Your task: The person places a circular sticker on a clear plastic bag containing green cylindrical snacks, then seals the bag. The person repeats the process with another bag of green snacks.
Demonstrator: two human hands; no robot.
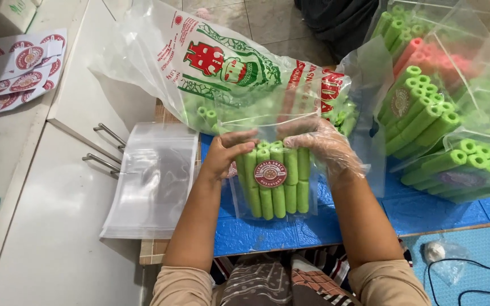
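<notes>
Packet of green wafer rolls (273,175) upright on blue tabletop (313,232), left hand (226,154) and gloved right hand (321,148) gripping top corners. Light, brittle (slippery film); hold by edges, no squeezing.

The rolled snack sticks (279,175) are bright green, with a red-and-white round label (270,174). A few sticks (421,54) are pink. The mat (313,226) is blue.

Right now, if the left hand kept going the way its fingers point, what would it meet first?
Probably the gloved right hand: the left hand points across the top of the small bag of green rolls towards it. Depth is unclear.
</notes>
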